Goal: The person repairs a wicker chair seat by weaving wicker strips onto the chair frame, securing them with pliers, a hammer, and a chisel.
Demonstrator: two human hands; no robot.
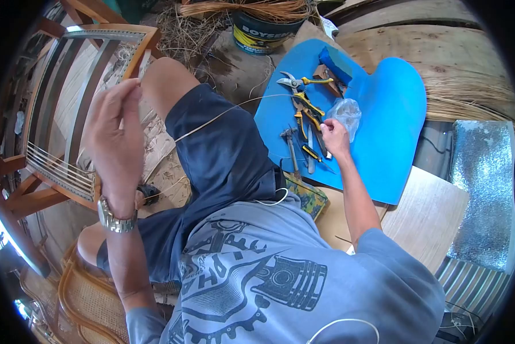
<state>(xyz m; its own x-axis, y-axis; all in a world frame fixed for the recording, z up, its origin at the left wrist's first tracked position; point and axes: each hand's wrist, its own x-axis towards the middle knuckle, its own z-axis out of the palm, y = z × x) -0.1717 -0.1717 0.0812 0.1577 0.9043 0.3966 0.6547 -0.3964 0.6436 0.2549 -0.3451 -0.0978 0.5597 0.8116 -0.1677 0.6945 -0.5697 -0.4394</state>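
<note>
The left hand point(117, 137) has its thumb and fingers bent close, but I can't tell if they hold anything. Just beside this grip is the brown wooden chair frame point(144, 49). A few pale thin strips point(62, 166) cross one end; most of it has none. The right hand point(336, 139) is curled beside black-and-yellow metal pliers point(311, 105) on the smooth blue mat point(383, 149); I can't tell if its grip has them.

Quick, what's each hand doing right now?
Left hand: raised, fingertips drawn together; can't tell if holding anything.
Right hand: fingers at the pliers; can't tell if gripping.
</note>
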